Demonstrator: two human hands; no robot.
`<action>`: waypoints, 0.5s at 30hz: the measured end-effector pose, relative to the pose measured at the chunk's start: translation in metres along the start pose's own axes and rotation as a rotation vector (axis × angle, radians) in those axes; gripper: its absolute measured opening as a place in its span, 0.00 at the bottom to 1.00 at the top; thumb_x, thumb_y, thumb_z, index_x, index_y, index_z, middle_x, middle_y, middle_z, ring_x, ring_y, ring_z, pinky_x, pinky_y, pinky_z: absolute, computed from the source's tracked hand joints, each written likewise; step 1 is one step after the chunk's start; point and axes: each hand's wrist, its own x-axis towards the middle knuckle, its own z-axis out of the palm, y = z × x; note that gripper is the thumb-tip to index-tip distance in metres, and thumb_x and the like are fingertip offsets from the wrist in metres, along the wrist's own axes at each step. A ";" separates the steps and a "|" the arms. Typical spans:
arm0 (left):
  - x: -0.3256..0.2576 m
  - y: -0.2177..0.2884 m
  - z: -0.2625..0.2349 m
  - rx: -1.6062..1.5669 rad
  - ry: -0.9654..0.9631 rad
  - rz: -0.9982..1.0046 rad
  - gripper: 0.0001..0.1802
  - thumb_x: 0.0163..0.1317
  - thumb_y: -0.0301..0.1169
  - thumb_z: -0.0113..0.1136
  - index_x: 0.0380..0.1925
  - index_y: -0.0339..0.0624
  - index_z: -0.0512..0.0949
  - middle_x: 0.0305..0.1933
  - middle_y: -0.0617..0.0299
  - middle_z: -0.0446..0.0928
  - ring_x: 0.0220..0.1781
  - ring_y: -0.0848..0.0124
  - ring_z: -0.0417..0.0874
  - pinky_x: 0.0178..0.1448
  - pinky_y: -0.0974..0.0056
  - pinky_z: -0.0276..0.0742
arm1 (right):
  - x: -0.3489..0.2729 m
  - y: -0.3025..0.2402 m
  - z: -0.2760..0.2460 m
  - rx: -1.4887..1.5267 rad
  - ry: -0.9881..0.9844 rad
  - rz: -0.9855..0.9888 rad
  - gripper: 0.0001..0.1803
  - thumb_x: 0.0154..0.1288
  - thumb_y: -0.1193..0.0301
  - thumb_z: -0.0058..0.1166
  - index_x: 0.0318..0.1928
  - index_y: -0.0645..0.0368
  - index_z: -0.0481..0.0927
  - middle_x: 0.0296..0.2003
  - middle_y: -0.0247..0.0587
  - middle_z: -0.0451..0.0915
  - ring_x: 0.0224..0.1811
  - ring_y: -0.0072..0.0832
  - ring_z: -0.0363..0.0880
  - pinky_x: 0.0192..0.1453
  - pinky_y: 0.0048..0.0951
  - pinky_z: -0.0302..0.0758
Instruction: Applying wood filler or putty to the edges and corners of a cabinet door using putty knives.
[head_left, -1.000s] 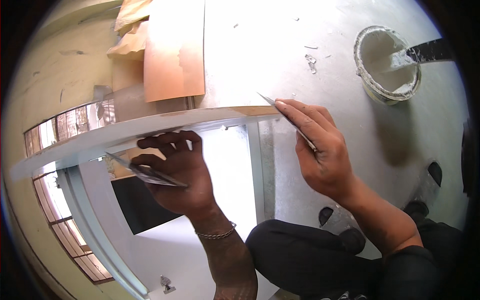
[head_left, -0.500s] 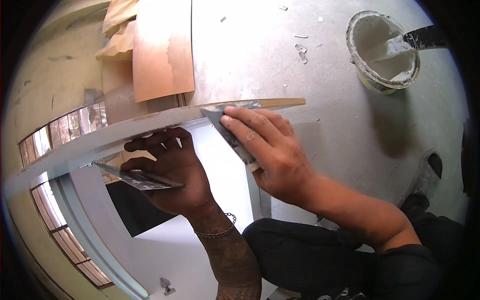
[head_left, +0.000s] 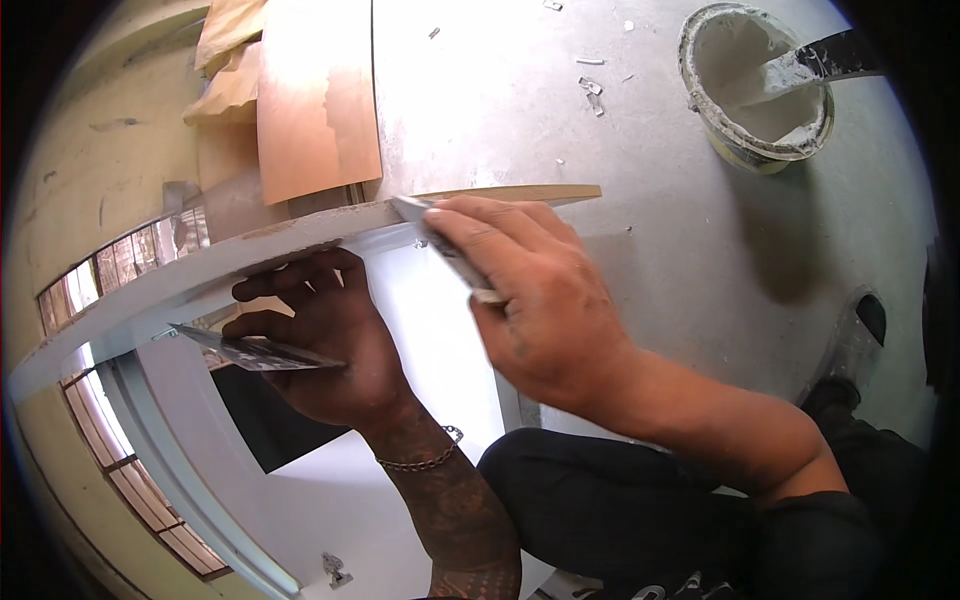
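My right hand (head_left: 530, 300) grips a putty knife (head_left: 440, 240) and presses its blade against the white edge of a ledge (head_left: 250, 255) near the middle of the view. My left hand (head_left: 325, 345) sits just under that ledge and holds a second, wider flat blade (head_left: 255, 350) smeared with white filler, kept roughly level. A chain bracelet (head_left: 425, 462) is on my left wrist. My dark trouser knee (head_left: 620, 500) is bent below both hands.
A round bucket (head_left: 757, 85) of white filler with a tool handle stuck in it stands at the upper right on the grey slab (head_left: 660, 230). Brown boards (head_left: 315, 100) lie at the upper left. Far below at left, a window grille (head_left: 110, 470) and wall show.
My right hand has slid left along the ledge edge with the putty knife, from near its right end to the middle. My left hand with the wide blade has stayed under the ledge.
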 end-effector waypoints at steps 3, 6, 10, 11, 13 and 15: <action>0.000 0.003 -0.001 0.031 -0.035 -0.024 0.13 0.72 0.45 0.53 0.41 0.63 0.87 0.59 0.73 0.80 0.64 0.69 0.73 0.72 0.49 0.57 | 0.000 -0.009 -0.007 0.035 -0.055 -0.036 0.30 0.55 0.84 0.54 0.62 0.63 0.76 0.58 0.51 0.79 0.61 0.45 0.75 0.68 0.44 0.70; 0.000 0.003 0.000 0.057 -0.009 0.019 0.13 0.73 0.45 0.52 0.41 0.63 0.87 0.59 0.73 0.80 0.64 0.68 0.73 0.72 0.50 0.56 | -0.015 0.005 -0.007 0.001 -0.056 -0.070 0.30 0.55 0.84 0.55 0.62 0.62 0.77 0.58 0.49 0.80 0.60 0.44 0.76 0.66 0.44 0.70; 0.001 0.002 0.003 0.033 -0.015 -0.002 0.14 0.73 0.45 0.52 0.40 0.63 0.87 0.57 0.73 0.80 0.63 0.69 0.73 0.71 0.50 0.56 | -0.021 0.041 -0.005 -0.117 0.059 -0.129 0.30 0.55 0.84 0.57 0.62 0.61 0.77 0.59 0.46 0.79 0.62 0.42 0.75 0.64 0.43 0.70; 0.001 0.001 0.003 0.036 -0.015 -0.003 0.14 0.73 0.45 0.52 0.40 0.63 0.87 0.57 0.73 0.81 0.63 0.69 0.73 0.71 0.50 0.56 | -0.020 0.047 -0.003 -0.134 0.103 -0.185 0.31 0.54 0.84 0.57 0.62 0.61 0.77 0.59 0.45 0.79 0.61 0.42 0.74 0.63 0.43 0.69; 0.001 0.002 0.002 0.020 -0.018 -0.008 0.13 0.73 0.46 0.52 0.40 0.64 0.87 0.57 0.73 0.81 0.63 0.70 0.73 0.71 0.50 0.56 | -0.021 0.051 0.007 -0.152 0.075 -0.187 0.32 0.55 0.84 0.58 0.64 0.61 0.75 0.62 0.44 0.77 0.64 0.42 0.72 0.65 0.43 0.68; 0.001 0.001 0.001 0.001 -0.022 -0.013 0.13 0.73 0.46 0.52 0.40 0.64 0.87 0.57 0.74 0.81 0.64 0.70 0.73 0.71 0.51 0.56 | -0.019 0.052 0.020 -0.121 0.083 -0.223 0.33 0.54 0.83 0.61 0.64 0.61 0.75 0.63 0.44 0.76 0.65 0.41 0.71 0.67 0.43 0.67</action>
